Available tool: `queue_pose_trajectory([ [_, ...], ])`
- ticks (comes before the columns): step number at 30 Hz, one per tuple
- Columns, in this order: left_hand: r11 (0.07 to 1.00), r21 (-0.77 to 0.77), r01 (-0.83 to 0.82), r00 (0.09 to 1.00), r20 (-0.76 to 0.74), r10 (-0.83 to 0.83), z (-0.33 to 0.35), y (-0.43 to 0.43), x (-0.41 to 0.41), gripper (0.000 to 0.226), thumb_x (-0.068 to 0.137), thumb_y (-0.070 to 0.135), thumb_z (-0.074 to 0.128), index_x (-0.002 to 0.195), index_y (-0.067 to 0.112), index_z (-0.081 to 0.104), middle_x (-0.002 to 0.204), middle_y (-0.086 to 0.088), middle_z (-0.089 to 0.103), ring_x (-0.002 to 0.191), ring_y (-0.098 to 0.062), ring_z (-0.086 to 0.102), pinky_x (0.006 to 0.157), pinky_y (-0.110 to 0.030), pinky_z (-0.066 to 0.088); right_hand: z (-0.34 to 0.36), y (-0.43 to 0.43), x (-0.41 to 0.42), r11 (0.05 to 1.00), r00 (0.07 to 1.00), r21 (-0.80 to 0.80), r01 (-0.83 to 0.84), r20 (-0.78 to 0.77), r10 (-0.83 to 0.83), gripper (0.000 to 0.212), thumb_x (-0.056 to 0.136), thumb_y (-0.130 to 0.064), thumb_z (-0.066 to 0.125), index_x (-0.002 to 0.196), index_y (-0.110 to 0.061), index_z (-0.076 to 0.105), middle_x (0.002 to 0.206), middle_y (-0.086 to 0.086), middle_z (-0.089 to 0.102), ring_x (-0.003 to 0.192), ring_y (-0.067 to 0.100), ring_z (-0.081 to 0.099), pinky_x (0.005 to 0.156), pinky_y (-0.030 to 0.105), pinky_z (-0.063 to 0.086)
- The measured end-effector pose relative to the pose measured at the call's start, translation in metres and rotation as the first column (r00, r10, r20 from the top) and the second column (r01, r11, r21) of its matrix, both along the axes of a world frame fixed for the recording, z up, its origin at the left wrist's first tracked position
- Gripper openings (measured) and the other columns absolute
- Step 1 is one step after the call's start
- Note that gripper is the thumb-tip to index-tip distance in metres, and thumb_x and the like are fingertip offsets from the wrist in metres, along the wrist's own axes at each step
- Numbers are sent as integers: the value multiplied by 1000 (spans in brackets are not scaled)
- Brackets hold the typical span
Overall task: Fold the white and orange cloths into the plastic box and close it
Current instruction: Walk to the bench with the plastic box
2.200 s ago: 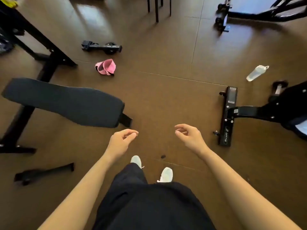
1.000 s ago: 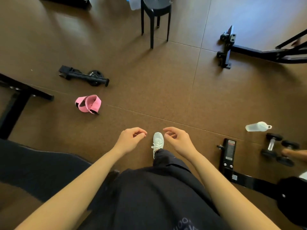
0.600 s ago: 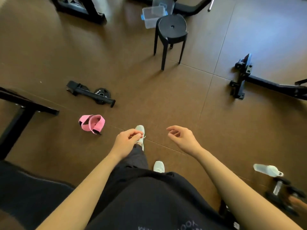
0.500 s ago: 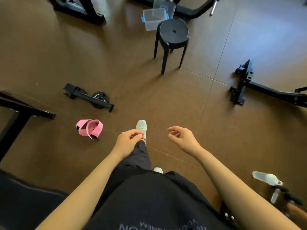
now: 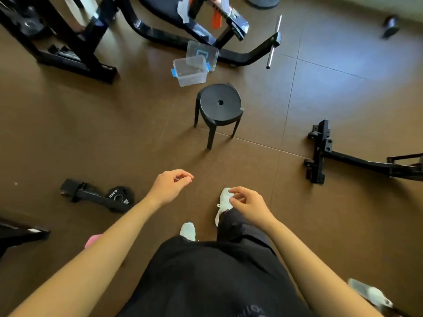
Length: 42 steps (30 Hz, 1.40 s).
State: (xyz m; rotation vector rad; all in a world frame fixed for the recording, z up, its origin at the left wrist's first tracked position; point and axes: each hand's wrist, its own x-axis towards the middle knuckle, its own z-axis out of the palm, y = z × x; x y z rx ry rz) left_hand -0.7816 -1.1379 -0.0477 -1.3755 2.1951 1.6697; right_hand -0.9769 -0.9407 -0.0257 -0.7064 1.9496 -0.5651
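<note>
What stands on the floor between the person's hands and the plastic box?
Head view: a black stool stands between the hands and the plastic box.

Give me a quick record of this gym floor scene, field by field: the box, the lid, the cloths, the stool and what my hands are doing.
plastic box: open, empty, on the floor beyond the stool
lid: off, leaning behind the box
white cloth: draped on the bench
orange cloth: hanging on the bench
stool: black, upright, in front of the box
left hand: empty, loosely curled
right hand: empty, loosely curled
</note>
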Motion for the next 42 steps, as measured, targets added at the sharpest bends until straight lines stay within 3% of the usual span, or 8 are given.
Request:
queue_pose_trajectory([
  [5,999,-20,40,998,56,-39,1,-78,-107,17,98,30,61,106,28,76,104,7,75,104,-12,67,92,-30,53,-24,-80,-102,997,996,-28,69,55,-67,25,95,-22,63,120,-23,68,99,-2,69,83,9,64,78,20,49],
  [11,995,84,49,994,91,-57,13,-116,-211,16,97,26,62,104,28,76,103,10,75,102,-10,67,94,-31,54,-30,-168,-223,995,994,-32,96,57,-94,25,96,-23,61,121,-21,67,104,0,69,93,13,62,76,19,46],
  [14,994,104,10,996,83,-19,18,-147,-241,16,96,23,64,98,33,76,102,11,76,103,-10,69,96,-32,54,-24,-214,-268,995,995,-27,92,42,-91,27,97,-24,60,123,-18,66,110,1,68,102,17,63,86,25,49],
  [18,992,85,-90,994,69,85,15,-213,-275,20,98,18,62,93,34,75,101,6,77,101,-14,69,94,-30,54,-25,-282,-311,995,994,-30,99,39,-98,25,99,-24,60,122,-17,66,111,1,68,103,18,64,88,26,53],
  [24,998,59,-36,999,38,34,-10,-346,-325,25,99,20,60,91,41,70,100,7,77,100,-15,69,93,-34,54,-33,-395,-357,989,989,6,145,22,-145,25,98,-21,61,122,-16,67,108,3,69,101,21,65,86,30,53],
  [29,997,76,1,1000,9,-1,-8,-464,-377,18,98,17,60,98,25,76,96,5,77,97,-15,69,91,-34,54,-29,-487,-389,977,977,35,209,31,-210,21,95,-21,63,114,-22,69,98,8,73,94,29,69,86,42,59],
  [34,993,51,110,994,13,-111,-1,-562,-451,19,99,23,59,106,20,77,102,6,76,101,-13,69,96,-33,53,-24,-579,-441,972,971,-1,234,46,-234,22,95,-18,64,116,-17,70,98,14,74,94,33,70,82,37,57],
  [42,994,59,-94,995,32,93,-32,-650,-589,20,101,20,57,104,17,77,98,4,75,96,-12,68,95,-35,55,-79,-711,-581,991,984,-26,133,124,-129,15,93,-23,67,105,-29,72,95,7,74,93,25,70,93,45,58],
])
